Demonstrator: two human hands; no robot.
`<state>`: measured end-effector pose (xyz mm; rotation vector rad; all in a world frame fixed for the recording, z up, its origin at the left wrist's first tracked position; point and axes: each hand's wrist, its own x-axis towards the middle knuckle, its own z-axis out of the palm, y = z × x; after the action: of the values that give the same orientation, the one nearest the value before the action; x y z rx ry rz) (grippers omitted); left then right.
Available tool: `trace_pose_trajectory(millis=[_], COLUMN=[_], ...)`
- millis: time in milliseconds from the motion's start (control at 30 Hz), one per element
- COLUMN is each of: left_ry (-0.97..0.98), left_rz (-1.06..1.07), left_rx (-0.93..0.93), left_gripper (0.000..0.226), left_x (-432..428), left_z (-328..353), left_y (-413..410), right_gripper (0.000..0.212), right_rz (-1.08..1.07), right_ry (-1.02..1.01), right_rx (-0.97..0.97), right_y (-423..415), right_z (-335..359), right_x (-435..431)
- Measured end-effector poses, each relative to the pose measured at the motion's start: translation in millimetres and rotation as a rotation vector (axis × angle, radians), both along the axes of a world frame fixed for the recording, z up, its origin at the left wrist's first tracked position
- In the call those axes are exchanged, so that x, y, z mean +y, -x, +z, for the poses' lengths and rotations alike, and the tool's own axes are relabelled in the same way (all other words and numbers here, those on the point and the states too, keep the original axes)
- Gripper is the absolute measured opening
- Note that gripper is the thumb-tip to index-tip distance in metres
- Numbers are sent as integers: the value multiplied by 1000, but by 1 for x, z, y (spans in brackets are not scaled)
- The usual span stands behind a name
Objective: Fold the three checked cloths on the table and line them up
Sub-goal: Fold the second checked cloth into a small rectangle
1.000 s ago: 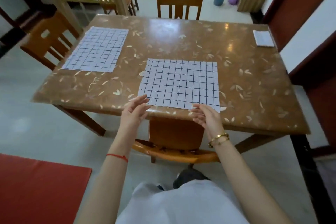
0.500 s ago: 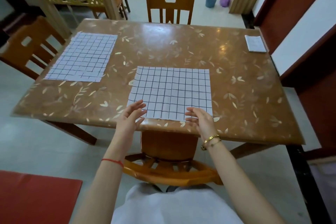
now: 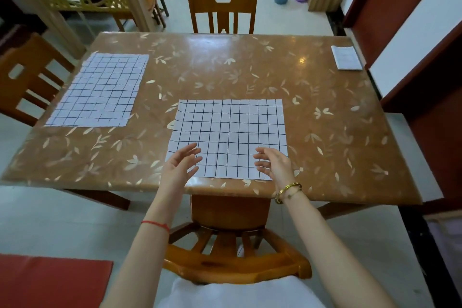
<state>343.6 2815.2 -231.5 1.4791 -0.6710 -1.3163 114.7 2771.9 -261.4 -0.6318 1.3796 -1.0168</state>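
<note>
Cloth lies flat beneath left hand and right hand.

No writing, label, brand, number or sign could be read anywhere in the view (the middle checked cloth and the left checked cloth showed only a grid of dark lines, the table only a pale leaf pattern, and the small folded cloth at the far right corner was too small to tell).
</note>
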Motion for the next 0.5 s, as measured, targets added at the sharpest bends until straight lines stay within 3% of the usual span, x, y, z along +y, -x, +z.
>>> trace_pose_trajectory(millis=[500], left_ry=[-27], left_rz=[-152], left_rx=[-9], left_gripper=[31], left_x=[-65], left_z=[-31], left_y=[-4], right_gripper=[23], right_rz=[-150], right_ry=[-4], right_rx=[3], right_y=[4], right_z=[-22], right_x=[-36])
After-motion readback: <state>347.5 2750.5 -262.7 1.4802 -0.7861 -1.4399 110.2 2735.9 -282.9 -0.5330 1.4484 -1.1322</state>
